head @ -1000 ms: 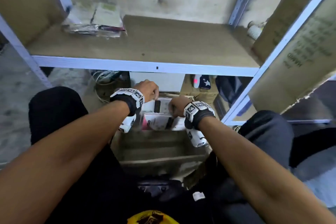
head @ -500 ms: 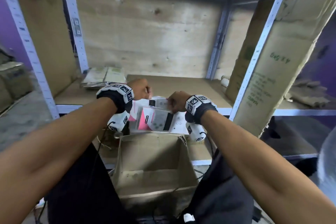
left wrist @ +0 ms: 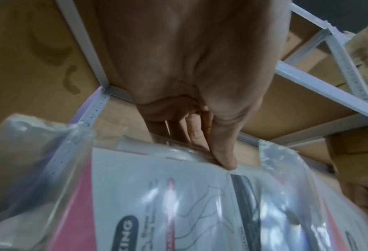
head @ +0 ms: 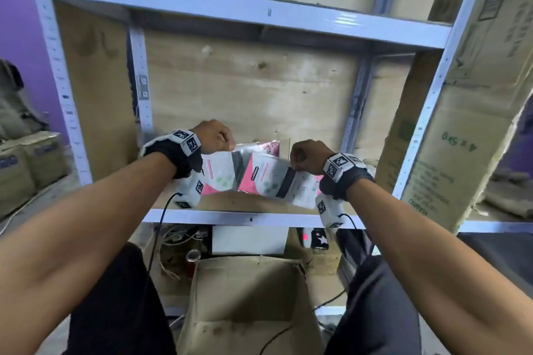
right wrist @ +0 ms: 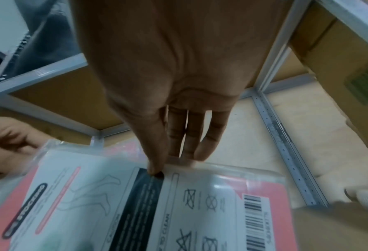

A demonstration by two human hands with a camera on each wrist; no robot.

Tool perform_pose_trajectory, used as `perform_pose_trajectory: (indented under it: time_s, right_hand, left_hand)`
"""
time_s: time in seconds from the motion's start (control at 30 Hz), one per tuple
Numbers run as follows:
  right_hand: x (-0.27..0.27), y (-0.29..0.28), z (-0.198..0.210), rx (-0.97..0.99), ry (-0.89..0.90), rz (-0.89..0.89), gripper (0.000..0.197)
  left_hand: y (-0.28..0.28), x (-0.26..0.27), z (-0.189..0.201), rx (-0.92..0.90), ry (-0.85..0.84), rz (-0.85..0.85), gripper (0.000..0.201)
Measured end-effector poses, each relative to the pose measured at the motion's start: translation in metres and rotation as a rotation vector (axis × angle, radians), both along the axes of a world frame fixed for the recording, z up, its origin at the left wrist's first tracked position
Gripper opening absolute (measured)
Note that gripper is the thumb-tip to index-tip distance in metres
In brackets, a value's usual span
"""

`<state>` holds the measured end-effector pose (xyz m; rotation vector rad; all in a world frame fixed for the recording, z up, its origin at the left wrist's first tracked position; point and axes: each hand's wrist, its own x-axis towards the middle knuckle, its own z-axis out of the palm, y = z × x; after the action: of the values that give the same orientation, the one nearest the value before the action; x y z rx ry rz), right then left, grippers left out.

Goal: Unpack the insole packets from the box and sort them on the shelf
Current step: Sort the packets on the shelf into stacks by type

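Note:
Both hands hold pink-and-white insole packets in clear plastic above the wooden shelf board. My left hand pinches the top edge of the left packet; in the left wrist view the thumb and fingers clamp that packet. My right hand pinches the top edge of the right packet, seen with barcode and care symbols as the packet under the thumb and fingers. The open cardboard box sits on the floor below, between my legs.
The white metal shelf frame edges the board; an upper rail crosses above. A tall printed carton leans at the right upright. Cables, a can and a white box lie under the shelf. Sacks sit at left.
Both hands have lifted the packets out of the box and up to shelf level, spreading them apart. My head has tilted upward, so the box now sits lower in view.

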<state>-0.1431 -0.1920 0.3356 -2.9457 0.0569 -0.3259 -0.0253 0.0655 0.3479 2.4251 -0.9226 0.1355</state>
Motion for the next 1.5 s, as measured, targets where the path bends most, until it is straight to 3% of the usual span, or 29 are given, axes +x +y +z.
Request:
perform_pose_trajectory:
  time_s: [0.23, 0.4, 0.57, 0.7, 0.77, 0.9, 1.03, 1.13, 1.23, 1.37, 1.5]
  right_hand:
    - [0.056, -0.045, -0.022, 0.339, -0.104, -0.031, 0.018]
    - [0.099, -0.06, -0.049, 0.808, -0.106, -0.062, 0.024]
    - [0.142, -0.047, -0.079, 1.212, -0.134, -0.131, 0.015]
    - [0.185, -0.025, -0.091, 1.4, -0.095, -0.141, 0.009]
    - [0.213, -0.014, -0.094, 1.457, -0.075, -0.146, 0.018]
    - [0.267, 0.016, -0.093, 1.526, 0.005, -0.117, 0.019]
    - [0.319, 0.048, -0.094, 1.531, 0.085, -0.104, 0.003]
    - [0.351, 0.073, -0.099, 1.532, 0.131, -0.121, 0.021]
    - [0.375, 0.094, -0.108, 1.566, 0.161, -0.145, 0.03]
    - [0.399, 0.113, -0.123, 1.287, 0.186, -0.183, 0.006]
    - [0.41, 0.121, -0.137, 1.005, 0.228, -0.193, 0.038]
  left_hand:
    - [0.009, 0.072, -0.023, -0.267, 0.152, 0.089, 0.019]
    - [0.005, 0.118, -0.067, -0.56, 0.32, 0.207, 0.019]
    - [0.002, 0.159, -0.106, -0.741, 0.413, 0.295, 0.026]
    - [0.009, 0.193, -0.126, -0.88, 0.561, 0.432, 0.023]
    - [0.021, 0.216, -0.129, -0.855, 0.564, 0.494, 0.019]
    - [0.055, 0.269, -0.13, -0.833, 0.497, 0.639, 0.009]
    - [0.088, 0.312, -0.13, -0.777, 0.501, 0.704, 0.024]
    - [0.107, 0.327, -0.134, -0.693, 0.492, 0.759, 0.04]
    - [0.121, 0.341, -0.142, -0.612, 0.462, 0.822, 0.041]
    - [0.124, 0.349, -0.152, -0.554, 0.472, 0.832, 0.032]
    - [0.116, 0.343, -0.154, -0.506, 0.44, 0.851, 0.036]
